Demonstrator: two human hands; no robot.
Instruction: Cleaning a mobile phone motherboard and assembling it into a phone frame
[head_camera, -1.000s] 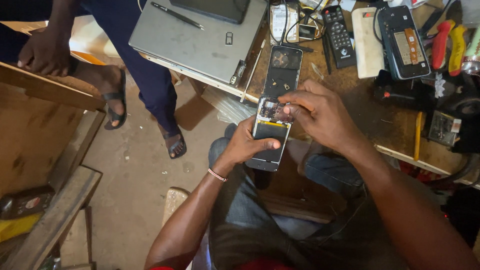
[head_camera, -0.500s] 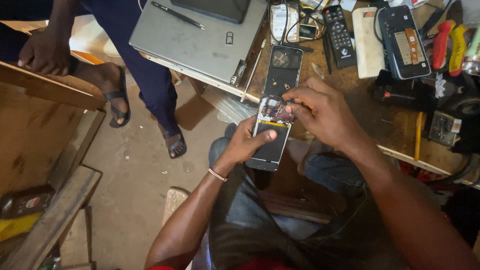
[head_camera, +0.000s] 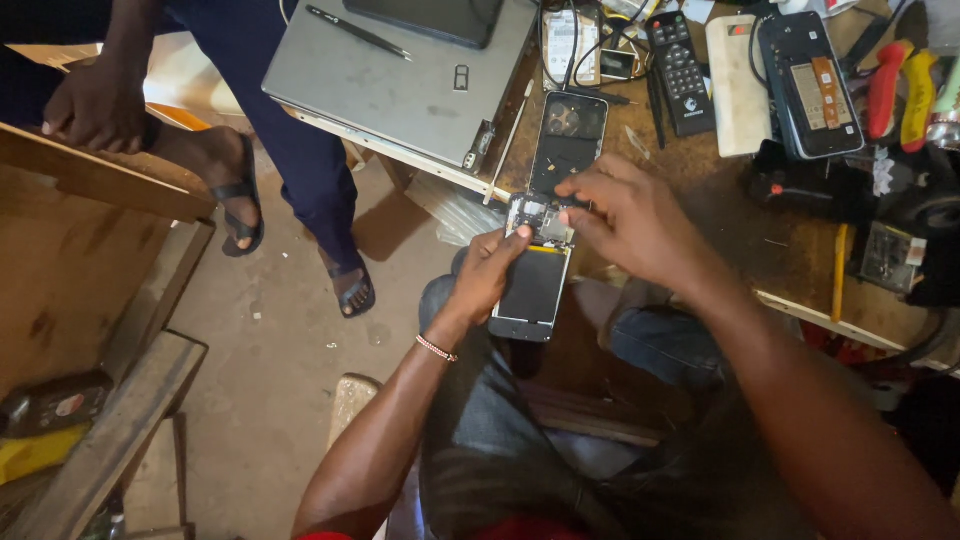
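Note:
My left hand (head_camera: 487, 272) grips an opened phone (head_camera: 533, 283) by its left edge, holding it over my lap at the workbench's edge. The phone's back is off, showing a black battery and a circuit board at its top end. My right hand (head_camera: 625, 220) rests its fingertips on that circuit board end, pinching at a small part there. A black phone back cover (head_camera: 568, 140) lies on the bench just beyond the phone.
A grey closed laptop (head_camera: 400, 85) with a pen on it sits at the bench's left. A black remote (head_camera: 680, 70), another opened phone (head_camera: 810, 85), red and yellow tool handles (head_camera: 900, 85) lie further right. Another person's sandalled feet (head_camera: 350, 285) stand left, their hand (head_camera: 95, 105) on a wooden bench.
The phone and both hands have drifted slightly up toward the bench; my right fingers stay working at the circuit board end.

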